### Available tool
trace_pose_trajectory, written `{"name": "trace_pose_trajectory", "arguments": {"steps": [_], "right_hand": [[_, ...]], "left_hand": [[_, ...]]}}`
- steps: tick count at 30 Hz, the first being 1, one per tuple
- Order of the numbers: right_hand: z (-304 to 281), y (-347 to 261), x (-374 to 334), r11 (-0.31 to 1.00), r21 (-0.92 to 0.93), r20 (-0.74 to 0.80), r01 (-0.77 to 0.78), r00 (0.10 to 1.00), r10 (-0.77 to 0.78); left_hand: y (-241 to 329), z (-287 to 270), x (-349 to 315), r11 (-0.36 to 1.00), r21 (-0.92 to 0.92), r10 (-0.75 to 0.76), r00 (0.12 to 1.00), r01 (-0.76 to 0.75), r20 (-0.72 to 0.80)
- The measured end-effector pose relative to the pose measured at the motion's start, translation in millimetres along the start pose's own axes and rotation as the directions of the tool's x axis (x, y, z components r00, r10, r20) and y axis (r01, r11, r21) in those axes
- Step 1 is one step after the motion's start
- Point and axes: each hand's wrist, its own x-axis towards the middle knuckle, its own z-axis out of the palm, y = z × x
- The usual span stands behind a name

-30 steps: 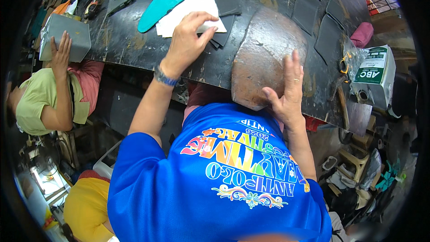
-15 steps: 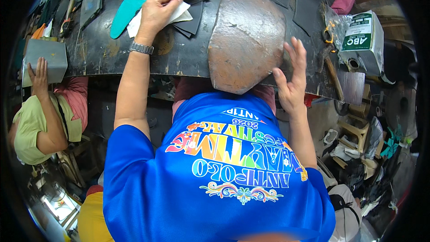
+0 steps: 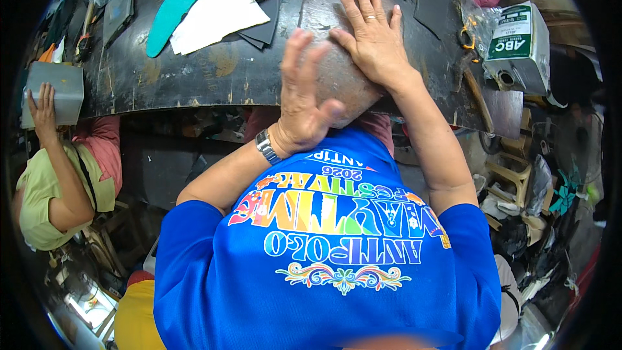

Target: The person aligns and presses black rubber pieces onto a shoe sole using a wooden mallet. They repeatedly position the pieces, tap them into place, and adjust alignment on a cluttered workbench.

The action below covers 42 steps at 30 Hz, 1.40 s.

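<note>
A worn brown slab (image 3: 350,91), smooth and roughly rounded, lies at the table's near edge, against my front. My right hand (image 3: 378,48) rests flat on top of it, fingers spread, a ring on one finger. My left hand (image 3: 302,97), with a metal watch at its wrist, is at the slab's left side, fingers apart and somewhat blurred; whether it touches the slab I cannot tell. Left of the slab lie a white sheet (image 3: 220,10), a long teal piece (image 3: 173,13) with a rounded end, and several dark flat pieces (image 3: 264,23). Neither hand holds anything.
At the left, another person's hand (image 3: 44,110) rests on a grey metal box (image 3: 74,94). On the right are a metal can (image 3: 518,45) with a green label, orange-handled scissors (image 3: 466,39), a wooden-handled hammer (image 3: 478,100) and more dark sheets (image 3: 435,0).
My left hand has let go of the white sheet and moved right to the slab's side. My right hand has moved from beside the slab onto its top. The white sheet lies flatter.
</note>
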Motion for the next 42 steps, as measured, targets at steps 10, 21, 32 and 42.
{"name": "trace_pose_trajectory", "arguments": {"steps": [10,21,32,42], "right_hand": [[-2.6,0.5,11.7,1.000,-0.026,-0.009,-0.007,1.000,0.006],[-5.2,-16.4,-21.6,0.998,-0.010,0.087,0.063,0.994,-0.062],[-13.8,-20.6,-69.4,0.997,0.073,0.124,0.037,0.991,-0.046],[-23.6,-11.8,-56.0,0.995,0.082,-0.122,-0.065,0.990,0.075]], "left_hand": [[-7.5,0.9,-13.0,0.994,0.046,-0.099,0.995,0.099,0.009],[-12.8,3.5,-17.8,0.986,-0.017,-0.167,0.984,0.166,-0.057],[-13.2,7.5,-13.8,0.987,0.106,-0.118,0.993,0.119,-0.018],[-8.8,4.3,-9.3,0.989,0.085,-0.123,0.990,0.117,0.067]]}}
